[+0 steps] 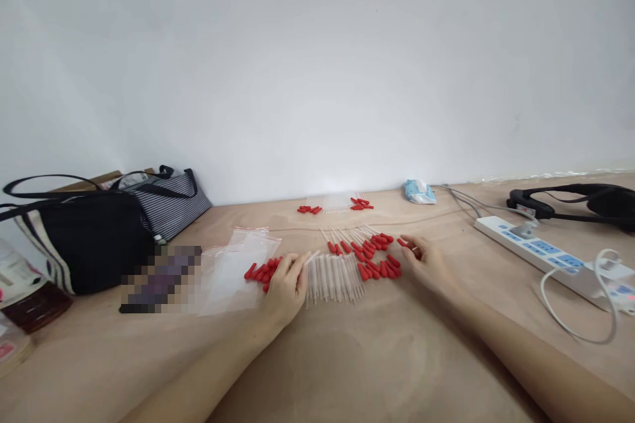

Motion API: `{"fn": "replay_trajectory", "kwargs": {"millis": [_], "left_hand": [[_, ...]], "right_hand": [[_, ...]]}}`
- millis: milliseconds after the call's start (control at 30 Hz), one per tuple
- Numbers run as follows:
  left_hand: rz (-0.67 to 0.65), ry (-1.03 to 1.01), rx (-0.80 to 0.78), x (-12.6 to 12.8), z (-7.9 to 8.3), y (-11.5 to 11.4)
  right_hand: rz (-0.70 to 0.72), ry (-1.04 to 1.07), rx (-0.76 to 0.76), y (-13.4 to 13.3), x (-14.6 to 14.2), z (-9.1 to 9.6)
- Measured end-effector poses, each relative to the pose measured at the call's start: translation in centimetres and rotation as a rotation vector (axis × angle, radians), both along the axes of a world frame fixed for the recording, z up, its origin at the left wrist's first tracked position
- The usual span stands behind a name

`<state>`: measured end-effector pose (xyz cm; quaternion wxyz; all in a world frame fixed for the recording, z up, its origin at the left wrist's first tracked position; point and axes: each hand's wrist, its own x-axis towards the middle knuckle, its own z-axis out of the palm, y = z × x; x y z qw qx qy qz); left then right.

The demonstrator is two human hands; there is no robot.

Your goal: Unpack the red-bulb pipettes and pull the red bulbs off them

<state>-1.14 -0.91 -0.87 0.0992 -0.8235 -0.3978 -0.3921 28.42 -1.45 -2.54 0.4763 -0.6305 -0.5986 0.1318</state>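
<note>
Several clear glass tubes lie in a row on the tan table, with loose red rubber bulbs beside them on the right and another red pile on the left. My left hand rests on the table, fingers curled round one clear tube next to the left pile. My right hand lies right of the bulbs, pinching a red bulb at its fingertips. More tubes with red bulbs lie farther back near the wall.
Clear zip bags lie left of my hand. A black bag and a striped bag stand at the left. A white power strip with cables, a black headset and a blue packet are at the right.
</note>
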Motion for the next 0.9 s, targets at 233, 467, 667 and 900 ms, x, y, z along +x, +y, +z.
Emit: {"fn": "replay_trajectory", "kwargs": {"millis": [233, 467, 667, 900], "left_hand": [[-0.054, 0.028, -0.061, 1.3, -0.4, 0.5], [-0.184, 0.065, -0.089, 1.3, -0.4, -0.3], [-0.224, 0.17, -0.132, 0.4, 0.2, -0.7], [-0.123, 0.142, -0.06, 0.1, -0.1, -0.9]], "right_hand": [[-0.112, -0.092, -0.198, 0.8, 1.9, -0.3], [0.026, -0.124, -0.204, 0.5, 0.9, -0.6], [-0.064, -0.23, -0.231, 0.6, 1.4, -0.5], [-0.095, -0.225, -0.157, 2.4, 0.4, 0.8]]}}
